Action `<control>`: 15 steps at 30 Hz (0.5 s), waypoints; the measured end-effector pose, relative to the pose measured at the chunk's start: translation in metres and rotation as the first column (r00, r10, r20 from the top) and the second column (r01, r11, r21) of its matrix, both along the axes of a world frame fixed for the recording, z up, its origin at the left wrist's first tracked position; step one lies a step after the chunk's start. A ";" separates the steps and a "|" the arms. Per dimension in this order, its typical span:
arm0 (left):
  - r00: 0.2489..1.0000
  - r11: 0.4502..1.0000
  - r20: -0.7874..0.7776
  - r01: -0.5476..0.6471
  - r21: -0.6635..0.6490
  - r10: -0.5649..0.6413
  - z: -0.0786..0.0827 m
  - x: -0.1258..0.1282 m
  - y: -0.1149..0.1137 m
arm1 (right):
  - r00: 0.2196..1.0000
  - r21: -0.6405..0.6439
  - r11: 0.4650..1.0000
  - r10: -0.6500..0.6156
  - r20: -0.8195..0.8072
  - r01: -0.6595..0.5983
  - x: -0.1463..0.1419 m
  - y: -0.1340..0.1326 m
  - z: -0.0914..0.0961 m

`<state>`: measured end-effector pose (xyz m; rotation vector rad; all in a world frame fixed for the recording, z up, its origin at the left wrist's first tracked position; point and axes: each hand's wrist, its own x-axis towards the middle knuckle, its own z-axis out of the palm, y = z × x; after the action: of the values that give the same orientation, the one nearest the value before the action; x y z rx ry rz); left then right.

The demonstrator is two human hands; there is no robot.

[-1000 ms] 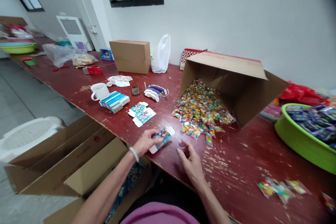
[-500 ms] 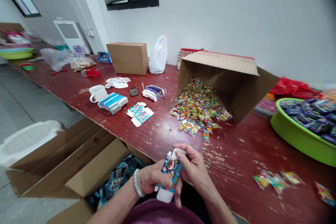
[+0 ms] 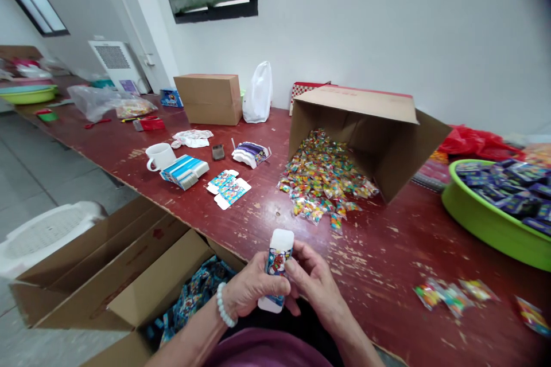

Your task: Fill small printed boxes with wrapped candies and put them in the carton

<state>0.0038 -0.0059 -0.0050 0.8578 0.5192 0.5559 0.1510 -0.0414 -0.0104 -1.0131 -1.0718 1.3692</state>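
Both my hands hold one small printed carton (image 3: 276, 264) upright in front of my chest, at the near edge of the red table (image 3: 387, 252). My left hand (image 3: 249, 292) wraps its lower left side; a bead bracelet circles that wrist. My right hand (image 3: 314, 278) pinches the right side with thumb and fingers. The carton's white top flap sticks up. Flat printed carton blanks (image 3: 228, 188) lie on the table beyond my hands. A pile of colourful candy packets (image 3: 325, 180) spills from a tipped cardboard box (image 3: 370, 132).
An open cardboard box (image 3: 129, 275) with blue packs stands at lower left. A green basin (image 3: 491, 212) of dark packs sits right. A white mug (image 3: 158, 156), blue-white stack (image 3: 185, 169), closed brown box (image 3: 209, 97), white bag (image 3: 258, 94) and loose candy packets (image 3: 451, 292) lie around.
My left hand lifted the carton off the table and brought it to my chest. My right hand joined it, and the carton has been squeezed into a narrower upright shape.
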 end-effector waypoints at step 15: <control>0.944 0.942 -0.181 -0.231 0.243 0.278 0.003 0.004 0.003 | 0.976 0.027 0.980 -0.198 0.087 0.196 0.006 0.006 -0.008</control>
<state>0.0076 -0.0030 -0.0023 1.0756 0.7832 0.7748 0.1566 -0.0351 -0.0179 -1.1444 -1.0178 1.1618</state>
